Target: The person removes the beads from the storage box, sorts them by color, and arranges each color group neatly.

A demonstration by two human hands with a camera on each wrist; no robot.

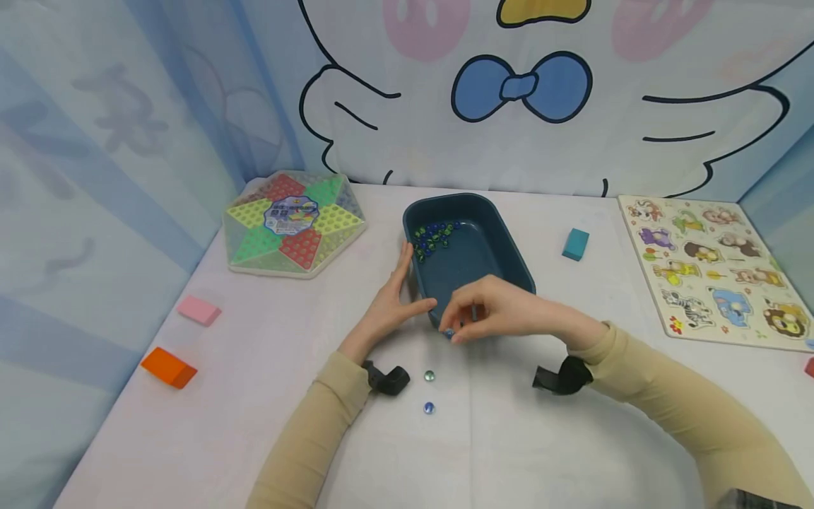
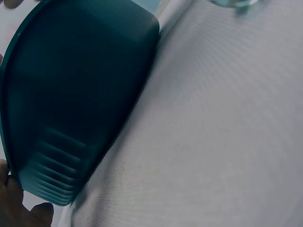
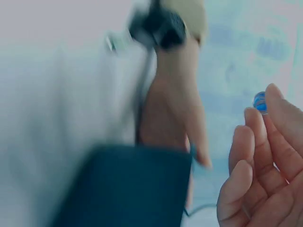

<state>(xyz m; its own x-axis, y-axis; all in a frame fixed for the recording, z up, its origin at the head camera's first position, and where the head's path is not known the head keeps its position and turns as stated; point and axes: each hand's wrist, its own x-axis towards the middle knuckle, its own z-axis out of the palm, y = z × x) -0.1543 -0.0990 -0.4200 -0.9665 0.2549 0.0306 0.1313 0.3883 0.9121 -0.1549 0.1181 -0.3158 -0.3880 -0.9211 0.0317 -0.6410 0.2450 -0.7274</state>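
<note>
A dark teal tub stands on the white table, with several blue and green marbles gathered at its far left inside. My left hand rests against the tub's left side, its fingers and thumb extended. Over the tub's near end, my right hand pinches a blue marble between thumb and fingertips. Two loose marbles lie on the cloth in front of the tub, a greenish one and a blue one.
A hexagonal box with coloured triangles sits at the back left. Pink and orange blocks lie at the left. A teal block and an animal puzzle board are at the right. Curtains hang behind.
</note>
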